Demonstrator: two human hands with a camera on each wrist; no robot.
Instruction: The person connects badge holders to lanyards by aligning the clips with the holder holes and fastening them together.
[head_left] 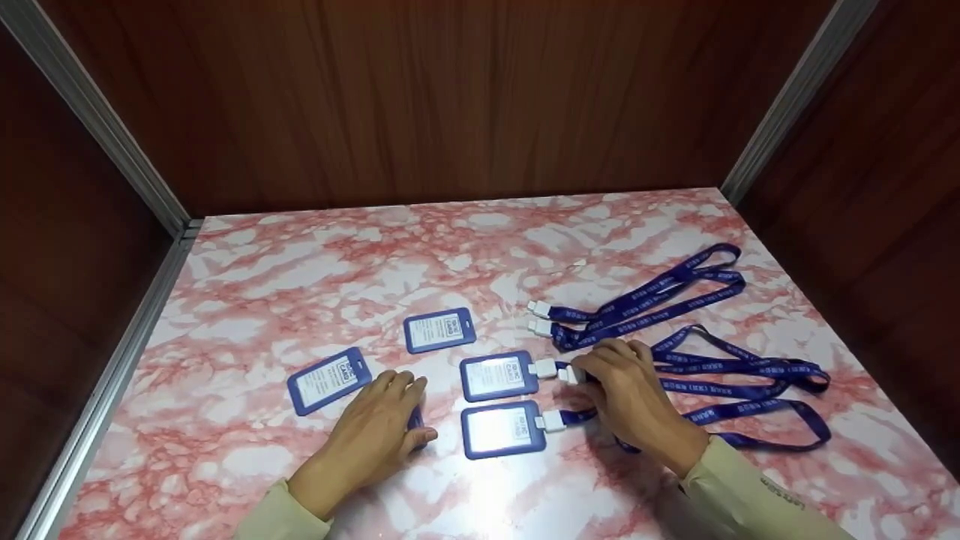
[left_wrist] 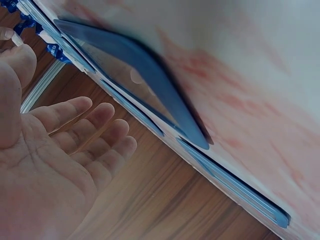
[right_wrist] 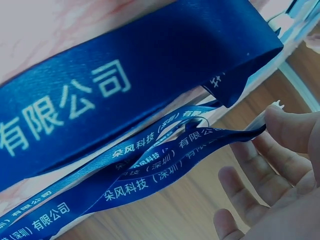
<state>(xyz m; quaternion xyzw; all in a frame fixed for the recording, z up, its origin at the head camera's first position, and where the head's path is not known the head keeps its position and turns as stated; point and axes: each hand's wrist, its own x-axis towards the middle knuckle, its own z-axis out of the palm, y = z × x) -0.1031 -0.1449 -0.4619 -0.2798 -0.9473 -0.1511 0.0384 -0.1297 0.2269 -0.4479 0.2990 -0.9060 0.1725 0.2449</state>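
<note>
My right hand (head_left: 626, 390) pinches the white clip (head_left: 570, 375) of a blue lanyard between thumb and fingers. In the right wrist view the printed lanyard strap (right_wrist: 165, 180) trails away from the pinch. My left hand (head_left: 375, 420) is over a blue badge holder (head_left: 417, 417) and hides most of it. The left wrist view shows that hand's fingers (left_wrist: 102, 115) relaxed, with nothing held and a gap to the badge holder (left_wrist: 165, 80). Two badge holders, an upper one (head_left: 499, 376) and a lower one (head_left: 504, 430), lie between the hands with white clips at their right ends.
Two loose badge holders lie farther left, one tilted (head_left: 330, 380) and one (head_left: 439, 330) near the middle. Blue lanyards with white clips (head_left: 540, 328) lie at the upper right, and more straps (head_left: 772, 367) spread right of my right hand. Wood-patterned panels (head_left: 465, 105) enclose the marbled table (head_left: 300, 285).
</note>
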